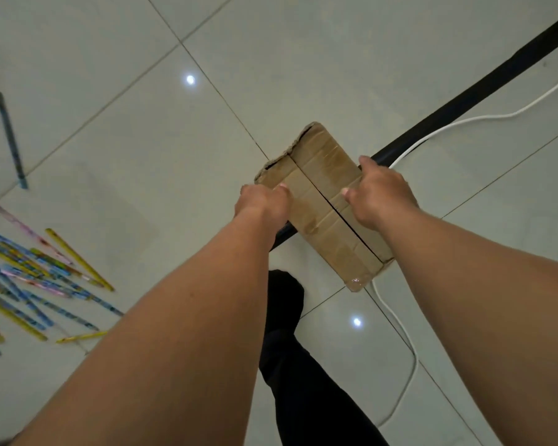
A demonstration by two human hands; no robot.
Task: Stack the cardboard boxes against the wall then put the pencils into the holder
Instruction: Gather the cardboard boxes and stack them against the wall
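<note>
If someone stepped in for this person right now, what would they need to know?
Both hands are busy: the left hand grips the cardboard box at its left edge, and the right hand grips its right edge.
The box is over the black strip, beside a white cable.
The pencils lie scattered on the floor to the left.
Done: nothing visibly finished; no other box is in view.
Left: place this box, then collect every pencil. No holder is in view.

pencils (pixel 29 272) left of box (pixel 322 201), cable (pixel 400 317) right
</note>
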